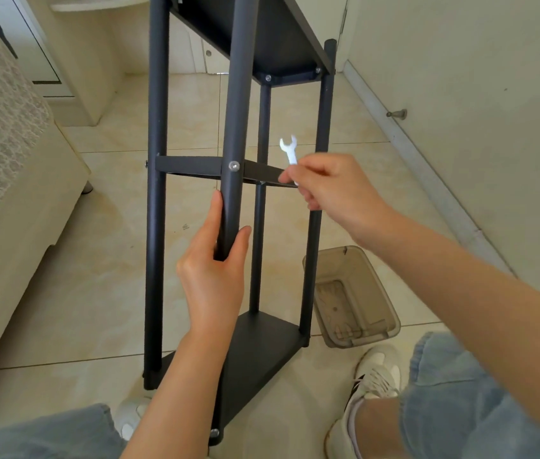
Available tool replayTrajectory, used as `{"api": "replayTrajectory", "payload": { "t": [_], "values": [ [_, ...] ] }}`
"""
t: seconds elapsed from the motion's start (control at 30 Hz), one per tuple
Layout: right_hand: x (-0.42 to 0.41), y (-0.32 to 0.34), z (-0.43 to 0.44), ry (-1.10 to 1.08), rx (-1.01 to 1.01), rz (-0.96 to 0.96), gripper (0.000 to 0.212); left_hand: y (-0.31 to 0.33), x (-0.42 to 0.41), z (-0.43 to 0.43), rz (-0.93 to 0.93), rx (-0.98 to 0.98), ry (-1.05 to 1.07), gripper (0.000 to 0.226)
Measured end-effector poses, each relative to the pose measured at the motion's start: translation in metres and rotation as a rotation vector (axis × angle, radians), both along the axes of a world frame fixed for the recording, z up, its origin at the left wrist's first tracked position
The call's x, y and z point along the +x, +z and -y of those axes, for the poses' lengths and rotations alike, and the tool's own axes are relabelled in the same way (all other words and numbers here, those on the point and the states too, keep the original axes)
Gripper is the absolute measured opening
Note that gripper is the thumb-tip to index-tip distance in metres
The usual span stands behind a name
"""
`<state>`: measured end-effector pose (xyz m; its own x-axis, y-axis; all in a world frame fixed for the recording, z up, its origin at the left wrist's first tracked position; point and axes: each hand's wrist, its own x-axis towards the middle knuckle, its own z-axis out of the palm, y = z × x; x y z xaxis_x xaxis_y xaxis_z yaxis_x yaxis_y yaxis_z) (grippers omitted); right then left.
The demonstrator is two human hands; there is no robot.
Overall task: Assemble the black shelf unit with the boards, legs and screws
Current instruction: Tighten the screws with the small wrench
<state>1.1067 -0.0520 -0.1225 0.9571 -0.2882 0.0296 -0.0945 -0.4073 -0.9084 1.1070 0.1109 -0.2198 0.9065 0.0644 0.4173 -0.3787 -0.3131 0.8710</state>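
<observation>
Steadiness is given to the black shelf unit (239, 180), which stands on the pale tiled floor (103, 286) between the person's knees, by the left hand (215, 260): its fingers and thumb are wrapped partly round the near leg (235, 127), just below a silver screw (234, 165) where the middle board (189, 165) is fixed. The right hand (325, 183) is closed in a pinch on the shank of a small white wrench (289, 150), whose open jaw is held up, clear of the frame and to the right of that screw. The unit is judged to be stiff but tall and narrow, hence easily tipped; it is best gripped by a leg near a joint, as is done here. The legs are round tubes with a matt, faintly grainy dark coating that should not slip in the palm, and they look light enough for one hand. The boards are flat, thin and smooth-edged; the bottom board (258, 352) lies near the feet and the top board (262, 38) far above. A translucent brownish plastic bin (354, 293) stands on the floor just to the right, and a cream sofa (3, 160) lies to the left.
</observation>
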Motion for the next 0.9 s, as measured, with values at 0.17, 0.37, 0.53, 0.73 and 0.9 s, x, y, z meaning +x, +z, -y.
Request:
{"api": "replayTrajectory", "payload": {
  "t": [0.17, 0.37, 0.53, 0.73, 0.9],
  "values": [
    [-0.002, -0.044, -0.023, -0.001, 0.016, -0.077, 0.022, -0.002, 0.006, -0.004, 0.076, 0.054, 0.023, 0.061],
    [0.014, -0.054, -0.041, 0.062, 0.011, -0.117, 0.023, -0.001, 0.014, -0.009, 0.057, 0.049, 0.024, 0.057],
    [0.025, -0.05, -0.046, 0.104, 0.017, -0.087, 0.023, -0.002, 0.013, -0.007, 0.089, 0.064, 0.012, 0.056],
    [0.028, -0.04, -0.043, 0.14, 0.06, -0.067, 0.036, -0.003, 0.015, -0.006, 0.102, 0.068, -0.007, 0.059],
    [0.031, -0.044, -0.046, 0.142, 0.078, -0.058, 0.039, -0.004, 0.02, -0.01, 0.106, 0.084, 0.003, 0.057]
  ]
}}
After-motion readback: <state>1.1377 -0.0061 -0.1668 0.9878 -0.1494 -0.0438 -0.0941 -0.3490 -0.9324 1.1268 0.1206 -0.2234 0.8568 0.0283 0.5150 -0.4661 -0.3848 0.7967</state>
